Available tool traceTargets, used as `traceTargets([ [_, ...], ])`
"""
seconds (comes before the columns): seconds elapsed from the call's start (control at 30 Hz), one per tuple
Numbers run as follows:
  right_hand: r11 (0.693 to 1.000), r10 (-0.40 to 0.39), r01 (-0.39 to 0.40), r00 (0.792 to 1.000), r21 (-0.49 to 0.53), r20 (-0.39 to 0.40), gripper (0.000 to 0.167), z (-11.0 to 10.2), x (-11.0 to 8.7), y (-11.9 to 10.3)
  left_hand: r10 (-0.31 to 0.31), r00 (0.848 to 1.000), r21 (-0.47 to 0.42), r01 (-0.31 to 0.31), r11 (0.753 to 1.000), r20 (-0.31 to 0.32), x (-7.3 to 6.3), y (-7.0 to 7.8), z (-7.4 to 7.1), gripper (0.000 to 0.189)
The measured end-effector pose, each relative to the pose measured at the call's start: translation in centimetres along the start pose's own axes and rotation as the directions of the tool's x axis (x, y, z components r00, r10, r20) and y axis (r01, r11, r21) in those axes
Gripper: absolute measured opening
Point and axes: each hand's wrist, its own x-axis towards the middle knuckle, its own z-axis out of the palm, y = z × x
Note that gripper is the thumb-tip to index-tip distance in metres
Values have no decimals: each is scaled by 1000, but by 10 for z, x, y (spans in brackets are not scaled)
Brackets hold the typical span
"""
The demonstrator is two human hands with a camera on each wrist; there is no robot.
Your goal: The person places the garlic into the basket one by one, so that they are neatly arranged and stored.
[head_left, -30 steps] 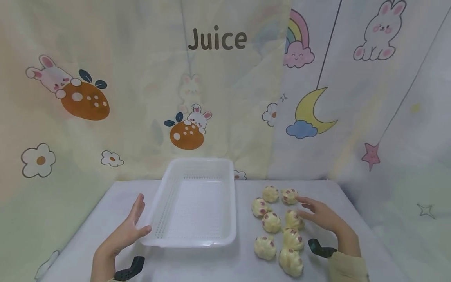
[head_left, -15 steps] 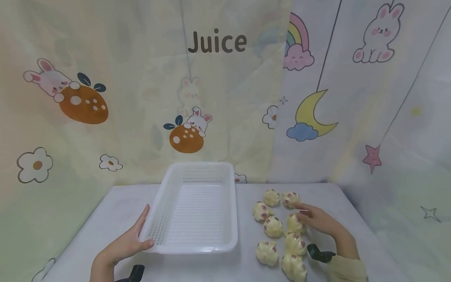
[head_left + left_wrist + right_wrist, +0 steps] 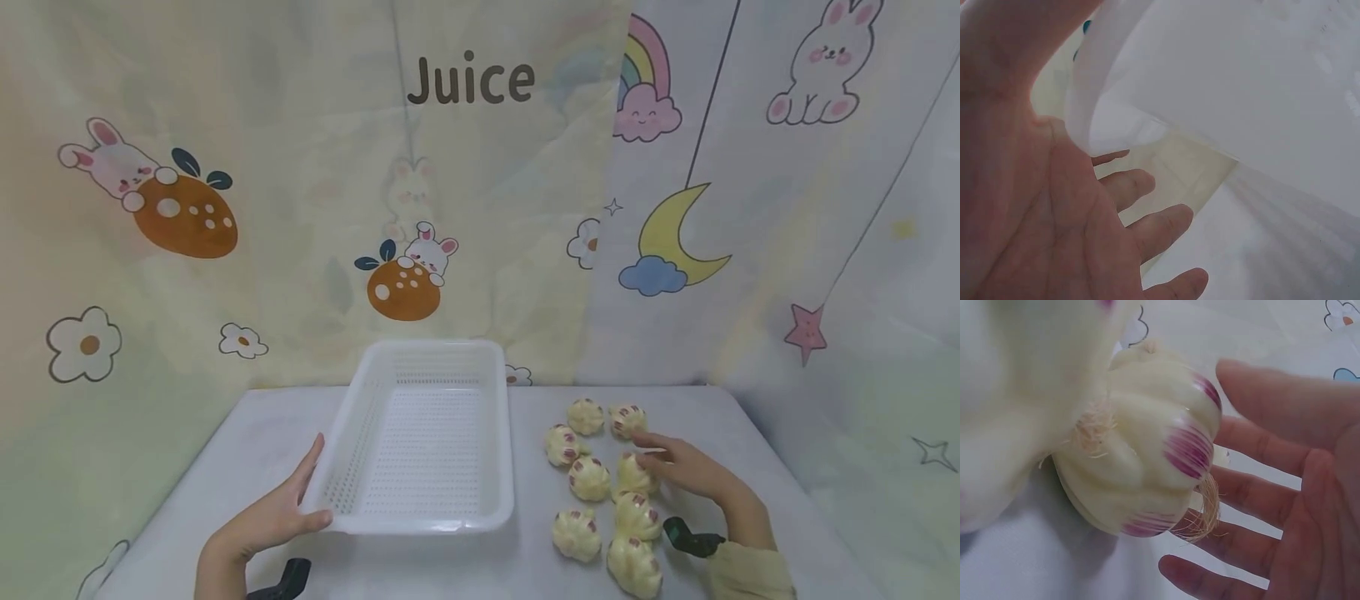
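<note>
A white plastic basket (image 3: pixel 422 526) with perforated walls stands on the table, left of a group of garlic bulbs. At its near left corner is my left hand (image 3: pixel 272 515), thumb and fingers spread around the corner. In the left wrist view the fingers (image 3: pixel 1163 228) are extended beside the basket's rim (image 3: pixel 1085 106). My right hand (image 3: pixel 693 471) reaches over the right side of the garlic group. The right wrist view shows its straight fingers (image 3: pixel 1250 494) beside a pale garlic bulb (image 3: pixel 1141 450) with purple streaks and stringy roots, the thumb close to the bulb.
Several other garlic bulbs (image 3: pixel 576 534) lie loosely grouped on the white table (image 3: pixel 300 408), some touching one another. A printed cloth backdrop (image 3: pixel 480 192) hangs behind the table and along its sides. Dark wrist mounts (image 3: pixel 692 537) sit on both wrists.
My left hand has come rightward onto the basket's corner. My right hand has lowered slightly closer to the garlic bulbs. The basket and bulbs show only small shifts along with the view.
</note>
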Motion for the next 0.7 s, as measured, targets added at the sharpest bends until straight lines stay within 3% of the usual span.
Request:
traceTargets([
  [0.2,1000,22,-22,1000,20,7,60,1,4,4,36,999,30,-36,999,-18,-4,0,-3,113],
  [0.43,998,-55,53,997,29,52,60,8,5,9,58,998,46,-57,997,-10,-11,-4,-2,117],
  [0.7,997,-77,76,996,17,53,58,3,-3,2,77,997,-1,-77,997,12,-4,-6,1,115],
])
